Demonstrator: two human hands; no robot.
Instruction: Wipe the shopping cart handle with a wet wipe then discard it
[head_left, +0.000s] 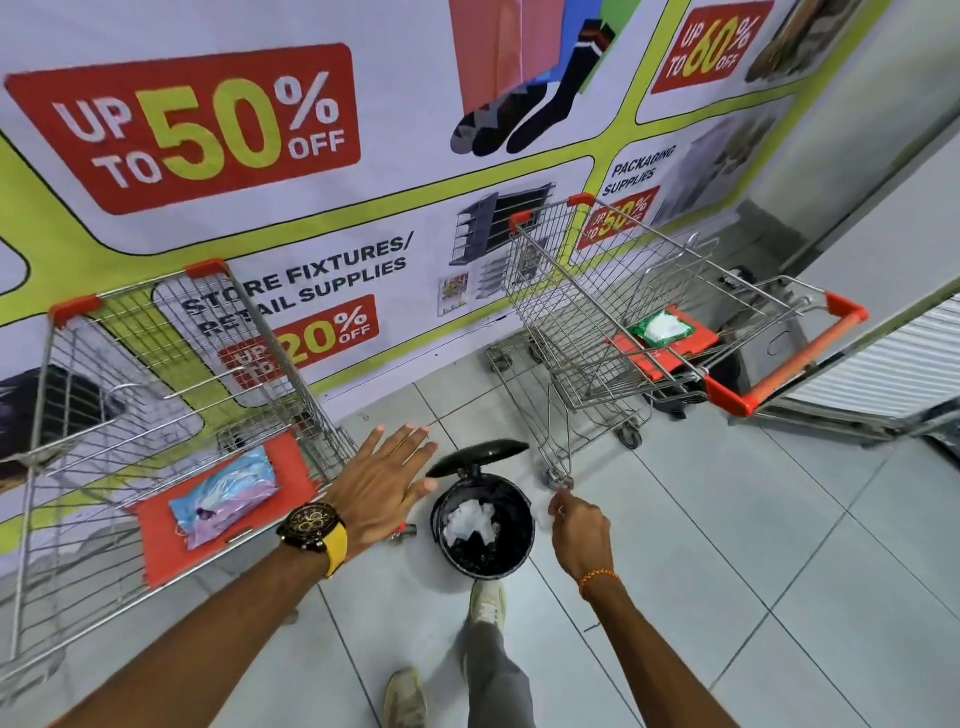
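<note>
A small black pedal bin (519, 551) stands on the floor between two carts, its lid (475, 457) tipped up. Crumpled white wipes (470, 522) lie inside it. My right hand (579, 527) hovers just right of the bin's rim, fingers loosely curled downward with nothing visible in them. My left hand (382, 480), with a yellow-strapped watch on the wrist, is spread flat just left of the lid. The right cart's orange handle (800, 358) is at the right, and a green wet wipe pack (662, 327) lies on its red seat flap.
A second wire cart (171, 415) stands at the left with a blue and pink packet (223, 493) on its red flap. My shoe (485, 603) rests at the bin's base. A sale banner covers the wall behind; a shutter and metal frame (857, 374) stand at the right.
</note>
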